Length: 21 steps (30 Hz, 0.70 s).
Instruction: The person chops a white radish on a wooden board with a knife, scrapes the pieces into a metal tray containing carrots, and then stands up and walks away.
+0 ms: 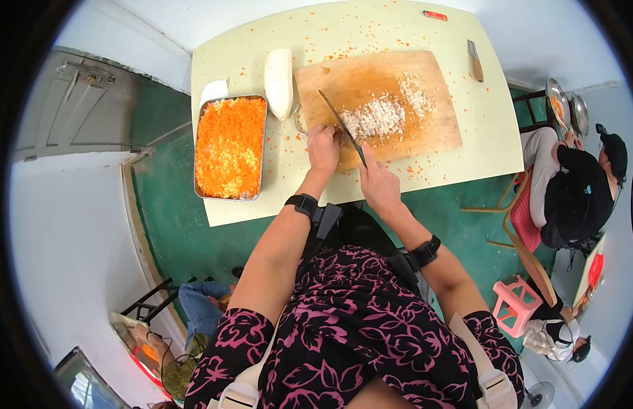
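My right hand (380, 183) is closed around the handle of a kitchen knife (338, 120), whose dark blade slants up and left across the wooden cutting board (442, 129). Close to the blade's left side, my left hand (323, 147) has its fingers curled in at the board's near left edge; whatever they hold, if anything, is hidden. Finely chopped white bits (376, 117) lie in a heap right of the blade, with more scattered toward the far right. Left of the board rests a large peeled white radish (279, 80).
A metal tray (265, 140) heaped with chopped orange and yellow bits stands at the table's left. A wooden-handled tool (475, 63) and a small red item (435, 15) lie at the far right. Orange crumbs dot the table (490, 146). A seated person (579, 184) is at the right.
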{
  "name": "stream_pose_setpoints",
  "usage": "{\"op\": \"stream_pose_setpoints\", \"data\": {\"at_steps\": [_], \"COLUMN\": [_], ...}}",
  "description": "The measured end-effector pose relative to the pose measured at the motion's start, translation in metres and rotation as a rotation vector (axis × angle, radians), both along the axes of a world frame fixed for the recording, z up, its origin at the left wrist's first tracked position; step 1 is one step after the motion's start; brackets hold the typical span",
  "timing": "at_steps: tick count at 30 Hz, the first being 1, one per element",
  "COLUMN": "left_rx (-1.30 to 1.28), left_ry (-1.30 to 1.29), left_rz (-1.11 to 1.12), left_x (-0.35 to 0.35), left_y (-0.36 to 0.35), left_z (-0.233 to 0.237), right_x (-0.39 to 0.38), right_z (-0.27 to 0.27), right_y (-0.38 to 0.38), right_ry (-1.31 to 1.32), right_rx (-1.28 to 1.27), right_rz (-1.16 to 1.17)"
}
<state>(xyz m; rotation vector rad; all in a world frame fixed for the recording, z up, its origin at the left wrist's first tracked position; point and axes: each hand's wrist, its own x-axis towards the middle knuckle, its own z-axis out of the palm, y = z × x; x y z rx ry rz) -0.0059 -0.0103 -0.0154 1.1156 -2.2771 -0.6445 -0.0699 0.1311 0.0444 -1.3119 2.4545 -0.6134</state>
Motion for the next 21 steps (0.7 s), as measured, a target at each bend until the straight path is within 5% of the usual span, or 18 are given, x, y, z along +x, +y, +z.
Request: {"op": "stream_pose_setpoints", "data": {"at_steps": [9,15,21], "left_rx": [0.153,-0.128,0.024], "left_ry": [0.208,0.078,0.024], "left_rz": [0.031,0.096,0.017], "left_x": [0.014,0.019,0.001], "left_y": [0.005,0.001,-0.004], "left_z": [0.006,0.009,0.003], "right_x": [0.002,0.000,-0.004], "right_z": [0.007,0.002,0.006], "right_y": [-0.002,-0.002,-0.001], "right_ry": [-0.089,-0.060,-0.050], "right_rx": [0.075,0.072,-0.023], "right_rz": [-0.027,0.003,-0.025]}}
